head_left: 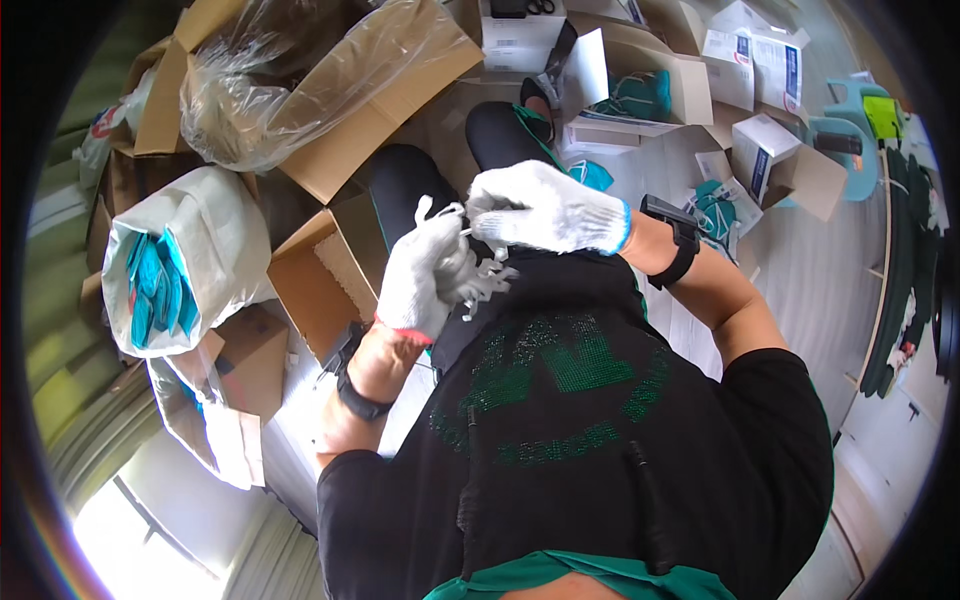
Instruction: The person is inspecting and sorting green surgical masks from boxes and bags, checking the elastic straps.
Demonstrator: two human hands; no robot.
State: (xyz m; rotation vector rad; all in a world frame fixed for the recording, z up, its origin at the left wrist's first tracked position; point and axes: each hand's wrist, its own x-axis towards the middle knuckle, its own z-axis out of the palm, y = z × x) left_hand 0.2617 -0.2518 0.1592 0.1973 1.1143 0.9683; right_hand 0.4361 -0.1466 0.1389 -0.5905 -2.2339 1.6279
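Note:
Both my hands wear white knit gloves and meet above my lap. My left hand (pixel 422 280) is closed around a bunch of thin, curled white strips (pixel 485 286), whose loose ends hang out beside the fingers. My right hand (pixel 545 212), its glove edged in blue, has its fingertips pinched together at the left hand's fingers, where a short white strand shows between them. What the strips are made of is too blurred to tell.
To the left stands a white cloth bag (pixel 225 225) holding teal folded masks (pixel 160 292). An open cardboard box (pixel 300 262) sits beside my left arm. Ahead is a large carton (pixel 385 95) with plastic film. White boxes (pixel 765 155) and teal masks (pixel 715 208) lie at right, near a light-blue stool (pixel 858 165).

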